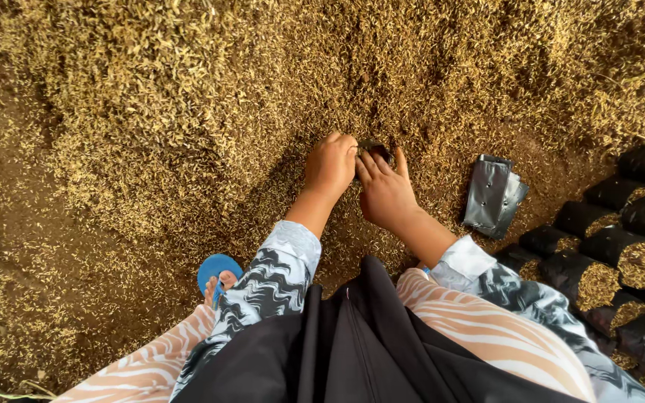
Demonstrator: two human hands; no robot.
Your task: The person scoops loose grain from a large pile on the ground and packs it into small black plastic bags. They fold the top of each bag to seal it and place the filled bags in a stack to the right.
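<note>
From the head view, our left hand (330,166) and right hand (384,192) meet on a small black plastic bag (375,148) half buried in the wide heap of golden rice husks (188,112), fingers pinching its mouth. Open husk lies left and ahead. To the right, a flat stack of empty black bags (493,195) lies near; beyond it, filled black bags (621,254) crowd the edge.

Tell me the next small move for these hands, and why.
Probably scoop husk mix into the small black bag: both the left hand and right hand hold its mouth against the husk pile, while filled bags lie at right.
</note>
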